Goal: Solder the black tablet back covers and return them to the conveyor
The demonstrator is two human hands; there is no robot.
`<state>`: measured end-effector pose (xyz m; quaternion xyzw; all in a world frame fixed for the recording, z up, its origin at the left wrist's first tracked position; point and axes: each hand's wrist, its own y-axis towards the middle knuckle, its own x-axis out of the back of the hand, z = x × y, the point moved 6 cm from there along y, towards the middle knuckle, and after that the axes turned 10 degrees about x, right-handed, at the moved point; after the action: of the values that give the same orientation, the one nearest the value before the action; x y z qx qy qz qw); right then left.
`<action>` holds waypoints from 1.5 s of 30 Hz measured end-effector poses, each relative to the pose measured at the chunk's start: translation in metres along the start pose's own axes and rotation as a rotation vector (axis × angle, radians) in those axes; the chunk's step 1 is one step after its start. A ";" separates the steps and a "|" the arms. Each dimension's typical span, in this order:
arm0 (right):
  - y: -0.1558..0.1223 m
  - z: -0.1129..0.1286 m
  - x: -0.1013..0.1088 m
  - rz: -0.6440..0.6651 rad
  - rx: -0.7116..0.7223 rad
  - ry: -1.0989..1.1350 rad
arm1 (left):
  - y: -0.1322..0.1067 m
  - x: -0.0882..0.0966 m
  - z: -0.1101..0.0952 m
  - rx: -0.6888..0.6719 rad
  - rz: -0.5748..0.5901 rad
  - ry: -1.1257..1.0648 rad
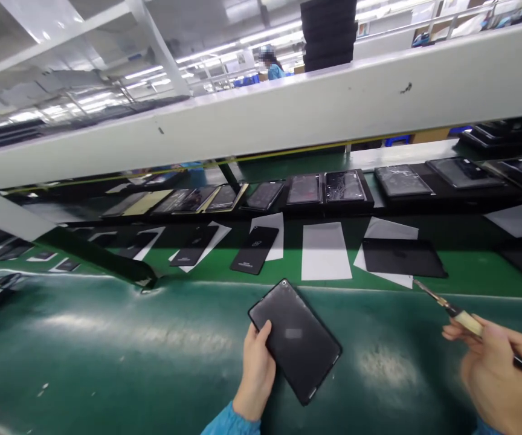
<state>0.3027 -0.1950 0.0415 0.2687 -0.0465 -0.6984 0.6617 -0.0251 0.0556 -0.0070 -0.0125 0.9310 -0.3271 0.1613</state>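
Two-handed holding underway: gripping a matte black rectangular tablet (295, 341) in the left hand (256, 368), thumb curling over the tablet's long edge, fingers out of sight beneath. Pinching a slim metal-tipped tool with a tan grip (463, 319) in the right hand (499, 374), fingers closing narrowly around the grip, tip pointing left and away from the tablet. Keeping the tablet tilted diagonally over a dark green counter mat (107, 338), with contact against the mat impossible to tell. Facing, beyond the mat, flat black tablet panels (254, 249) on white paper sheets (325, 251) along a green belt (283, 266). Looking farther on at a row of glossy dark tablets (345, 186) on a raised black-edged shelf (406, 158), below a long off-white beam (261, 115), with a co-worker in blue (275, 71) far off beside stacked black trays (327, 33).
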 end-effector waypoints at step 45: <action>-0.098 0.044 -0.072 1.237 0.174 -0.086 | -0.023 -0.063 0.071 0.247 0.645 0.305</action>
<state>0.1940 -0.1281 0.0607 0.2166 -0.2770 -0.1898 0.9167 0.0544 0.0030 -0.0268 0.3499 0.8540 -0.3672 0.1161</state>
